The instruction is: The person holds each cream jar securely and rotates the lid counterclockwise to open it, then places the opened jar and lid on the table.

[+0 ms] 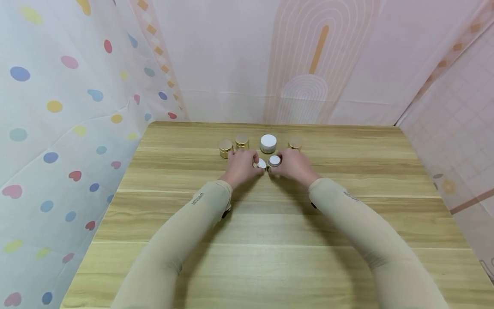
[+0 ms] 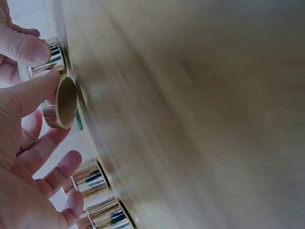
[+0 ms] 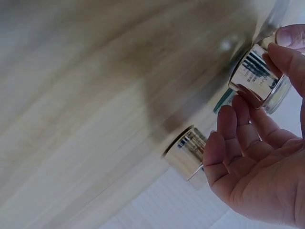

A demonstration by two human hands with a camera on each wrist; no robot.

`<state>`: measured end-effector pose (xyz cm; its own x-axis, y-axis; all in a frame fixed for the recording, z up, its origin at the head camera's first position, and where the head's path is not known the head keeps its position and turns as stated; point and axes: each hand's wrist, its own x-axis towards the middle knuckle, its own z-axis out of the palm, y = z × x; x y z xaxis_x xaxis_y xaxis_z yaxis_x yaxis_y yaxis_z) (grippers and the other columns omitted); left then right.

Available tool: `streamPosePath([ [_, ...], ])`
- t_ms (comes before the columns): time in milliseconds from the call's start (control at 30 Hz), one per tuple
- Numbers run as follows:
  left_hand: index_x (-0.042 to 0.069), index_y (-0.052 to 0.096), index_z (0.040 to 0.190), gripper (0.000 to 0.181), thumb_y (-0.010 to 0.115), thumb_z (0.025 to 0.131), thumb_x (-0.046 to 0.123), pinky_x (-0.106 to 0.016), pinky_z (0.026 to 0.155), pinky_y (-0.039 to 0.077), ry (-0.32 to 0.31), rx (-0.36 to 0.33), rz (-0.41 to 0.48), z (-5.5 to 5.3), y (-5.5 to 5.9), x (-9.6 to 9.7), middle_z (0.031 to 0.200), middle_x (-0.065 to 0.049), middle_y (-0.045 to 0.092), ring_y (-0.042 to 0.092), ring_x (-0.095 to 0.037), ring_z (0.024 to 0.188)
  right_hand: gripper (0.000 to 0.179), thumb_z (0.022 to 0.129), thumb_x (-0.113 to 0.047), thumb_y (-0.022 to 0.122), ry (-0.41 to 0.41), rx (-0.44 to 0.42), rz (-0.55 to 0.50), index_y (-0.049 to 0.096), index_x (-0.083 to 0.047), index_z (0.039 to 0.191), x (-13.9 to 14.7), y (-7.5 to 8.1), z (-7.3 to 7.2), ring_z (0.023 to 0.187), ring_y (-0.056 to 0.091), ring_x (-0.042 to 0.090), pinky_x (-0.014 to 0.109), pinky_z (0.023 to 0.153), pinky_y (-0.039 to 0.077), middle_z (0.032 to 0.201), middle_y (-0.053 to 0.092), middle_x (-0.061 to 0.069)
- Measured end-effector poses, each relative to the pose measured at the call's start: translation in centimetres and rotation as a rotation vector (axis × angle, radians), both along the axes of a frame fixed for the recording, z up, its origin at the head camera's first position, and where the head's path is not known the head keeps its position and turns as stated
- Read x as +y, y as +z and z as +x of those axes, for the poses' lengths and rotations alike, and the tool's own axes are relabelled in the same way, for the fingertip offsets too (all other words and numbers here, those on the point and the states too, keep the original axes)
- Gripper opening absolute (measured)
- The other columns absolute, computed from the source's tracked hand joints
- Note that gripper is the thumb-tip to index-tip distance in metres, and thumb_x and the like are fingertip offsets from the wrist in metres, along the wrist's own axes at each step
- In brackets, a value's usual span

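Over the far middle of the table, my left hand (image 1: 242, 166) pinches a small round gold lid (image 2: 66, 102) between thumb and fingers. The lid is tilted on its side, its white inner face turned toward the other hand in the head view. Right beside it, my right hand (image 1: 294, 165) grips a small gold jar (image 3: 255, 76) with thumb and fingers. The jar's white top (image 1: 274, 160) faces up, with no gold lid on it. Lid and jar are close together; whether they touch, I cannot tell. In the left wrist view, the left hand's other fingers (image 2: 71, 162) are spread loosely.
Two gold-lidded jars (image 1: 225, 148) stand behind the left hand. A white-lidded jar (image 1: 268, 143) is just behind both hands, and another gold jar (image 1: 295, 143) is partly hidden by the right hand. The wooden table (image 1: 262, 257) meets patterned curtains at its back and sides.
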<state>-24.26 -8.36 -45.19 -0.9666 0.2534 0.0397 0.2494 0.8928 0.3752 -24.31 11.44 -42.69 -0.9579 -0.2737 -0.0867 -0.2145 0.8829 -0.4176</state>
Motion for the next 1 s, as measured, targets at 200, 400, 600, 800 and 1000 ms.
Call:
streamPosePath([
  [200,0.018,0.067,0.094,0.034,0.09,0.085,0.041,-0.059,0.11,0.037,0.044,-0.012,-0.051,-1.3,-0.1,0.3,0.098,-0.003,0.072,0.065,-0.032,0.112,0.028,0.085,-0.04,0.082,-0.059,-0.034,0.053,0.071,-0.015,0.093,-0.6,-0.1,-1.1,0.083,0.065,0.021,0.044,0.073,0.053,0.096,0.075,0.001],
  [400,0.018,0.066,0.095,0.034,0.089,0.087,0.041,-0.058,0.111,0.037,0.045,-0.039,-0.056,-1.8,-0.1,0.7,0.099,-0.002,0.072,0.065,-0.033,0.113,0.032,0.087,-0.042,0.083,-0.085,-0.044,0.037,0.071,-0.014,0.095,-0.6,-0.6,-1.5,0.082,0.066,0.02,0.043,0.073,0.054,0.097,0.076,0.002],
  [600,0.018,0.066,0.097,0.035,0.089,0.086,0.042,-0.057,0.111,0.037,0.058,-0.045,-0.063,-1.9,-0.2,1.0,0.102,-0.003,0.074,0.065,-0.034,0.117,0.036,0.087,-0.045,0.084,-0.09,-0.03,0.025,0.071,-0.013,0.097,-0.5,-0.8,-1.6,0.085,0.068,0.021,0.044,0.076,0.056,0.099,0.076,0.004],
  [800,0.018,0.065,0.098,0.04,0.09,0.084,0.045,-0.056,0.11,0.037,0.049,-0.024,-0.061,-1.8,-0.3,1.1,0.103,-0.003,0.073,0.065,-0.033,0.116,0.043,0.086,-0.049,0.086,-0.089,-0.026,-0.012,0.069,-0.012,0.099,0.0,-0.7,-1.3,0.085,0.065,0.022,0.043,0.077,0.054,0.097,0.074,0.004],
  [1000,0.017,0.065,0.098,0.038,0.085,0.089,0.048,-0.055,0.115,0.033,0.029,0.026,-0.023,-0.1,0.5,-0.8,0.098,-0.002,0.073,0.063,-0.034,0.116,0.058,0.091,-0.042,0.083,-0.081,-0.091,-0.068,0.066,0.0,0.128,2.1,0.4,0.0,0.109,0.07,0.033,0.049,0.097,0.057,0.12,0.074,0.016],
])
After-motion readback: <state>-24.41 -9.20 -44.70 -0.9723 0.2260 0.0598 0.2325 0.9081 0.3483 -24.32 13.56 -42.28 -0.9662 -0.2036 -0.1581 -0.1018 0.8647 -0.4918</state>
